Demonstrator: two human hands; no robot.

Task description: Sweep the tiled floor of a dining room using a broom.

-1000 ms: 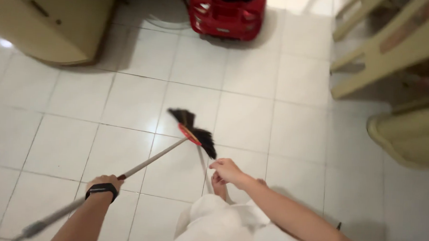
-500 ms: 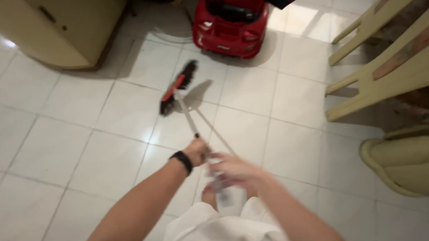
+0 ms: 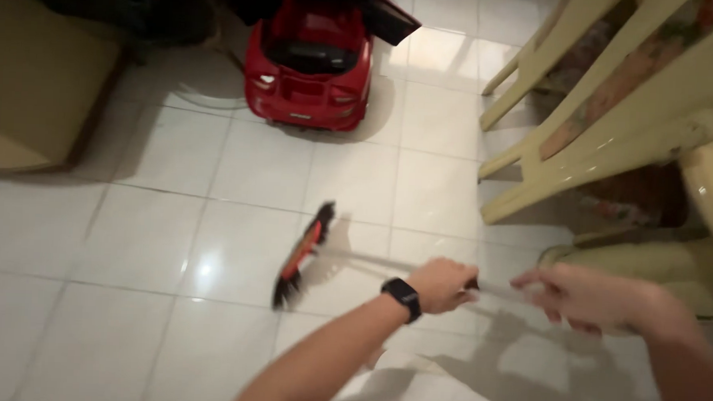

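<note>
The broom (image 3: 302, 253) lies low over the white tiled floor (image 3: 155, 216) just left of the picture's middle, its red head edged with dark bristles and turned nearly on end, running from about 1 o'clock down to 7 o'clock. Its pale metal handle (image 3: 370, 260) runs off toward 3 o'clock, blurred along its length, and throws a thin shadow on the tiles below.

The left hand (image 3: 442, 284) is closed around the handle at the 3 o'clock side of the broom head, fingers wrapped over the shaft with the knuckles up; a black wristband with a dark square face (image 3: 402, 297) sits on that wrist, and the forearm comes in from about 7 o'clock. The right hand (image 3: 585, 295) is further along the same line toward 3 o'clock, near the left one but apart from it. It is smeared by motion; its fingers look curled about the far end of the handle, though I cannot tell how firmly they grip. White clothing (image 3: 436, 392) fills the lower edge at 6 o'clock.

At 12 o'clock from the broom, well apart, a red ride-on toy car (image 3: 310, 62) stands with one door swung open. A cream cabinet (image 3: 33, 90) occupies the 10 o'clock corner. Cream-painted wooden chair legs and rails (image 3: 585, 114) slant across the 2 o'clock area, with a cushioned cream seat (image 3: 674, 262) at 3 o'clock.
</note>
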